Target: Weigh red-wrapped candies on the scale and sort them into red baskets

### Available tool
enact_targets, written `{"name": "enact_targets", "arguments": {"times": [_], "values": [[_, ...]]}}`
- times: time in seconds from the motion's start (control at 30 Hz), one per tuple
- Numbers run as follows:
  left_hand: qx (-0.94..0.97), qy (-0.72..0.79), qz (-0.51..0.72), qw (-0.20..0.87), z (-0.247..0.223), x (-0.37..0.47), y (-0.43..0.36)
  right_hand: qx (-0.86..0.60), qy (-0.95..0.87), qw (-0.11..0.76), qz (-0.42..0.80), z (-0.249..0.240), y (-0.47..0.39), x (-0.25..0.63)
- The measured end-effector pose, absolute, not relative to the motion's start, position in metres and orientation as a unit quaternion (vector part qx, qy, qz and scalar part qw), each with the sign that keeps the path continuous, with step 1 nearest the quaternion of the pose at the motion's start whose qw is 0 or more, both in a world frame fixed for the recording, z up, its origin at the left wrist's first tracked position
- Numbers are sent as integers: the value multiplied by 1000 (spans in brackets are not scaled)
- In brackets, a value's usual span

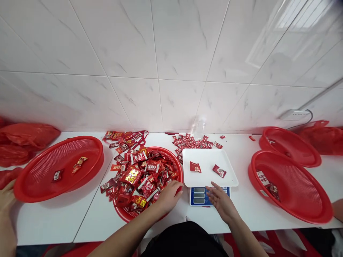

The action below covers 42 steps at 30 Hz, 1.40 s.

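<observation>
A round red basket [177, 162] is heaped with red candy packets [132, 175], some spilling over its left side. Over the basket's right rim is my left hand [170, 195], its fingers curled; what they hold, if anything, is hidden. To the right, a white tray [207, 155] rests on a blue scale [199, 196] and carries two separate red packets, one at the left [195, 167] and one at the right [219, 171]. My right hand [220, 200] is by the tray's front edge, above the scale's keys, fingers spread and holding nothing.
Small red packets [191, 142] lie behind the tray near a clear plastic item [199, 129]. Large red baskets stand left [91, 178] and right [302, 192], another [308, 159] behind. Another person's hand [8, 196] touches the left basket. A tiled wall [134, 103] rises behind.
</observation>
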<state>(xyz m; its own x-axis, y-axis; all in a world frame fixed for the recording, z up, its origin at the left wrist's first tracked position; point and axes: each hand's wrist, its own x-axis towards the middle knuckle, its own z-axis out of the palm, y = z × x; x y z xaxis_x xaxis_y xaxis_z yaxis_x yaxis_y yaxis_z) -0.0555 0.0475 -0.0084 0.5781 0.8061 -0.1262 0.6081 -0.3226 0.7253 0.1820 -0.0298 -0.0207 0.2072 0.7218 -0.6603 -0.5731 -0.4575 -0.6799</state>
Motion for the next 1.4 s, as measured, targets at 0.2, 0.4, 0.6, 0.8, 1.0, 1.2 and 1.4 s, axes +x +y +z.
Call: {"name": "enact_targets", "arguments": {"times": [0.2, 0.4, 0.6, 0.8, 1.0, 1.2, 1.4], "values": [[823, 439, 80, 352, -16, -53, 52, -573, -103, 442, 682, -15, -46, 170], [786, 541, 94, 283, -36, -38, 58, -582, -142, 389, 700, -11, -47, 199], [745, 641, 36, 180, -32, -13, 74, -587, -169, 354, 709, -11, -61, 249], [748, 649, -41, 133, -33, -1, 86, -590, -162, 341, 714, -22, -72, 282], [748, 651, -38, 122, -41, -3, 87, -580, -198, 346, 711, -16, -60, 287], [750, 648, -21, 131, -33, -2, 88, -569, -212, 362, 707, -17, -61, 281], [758, 632, 30, 160, -12, -9, 81, -595, -180, 367, 692, -31, -74, 276]]}}
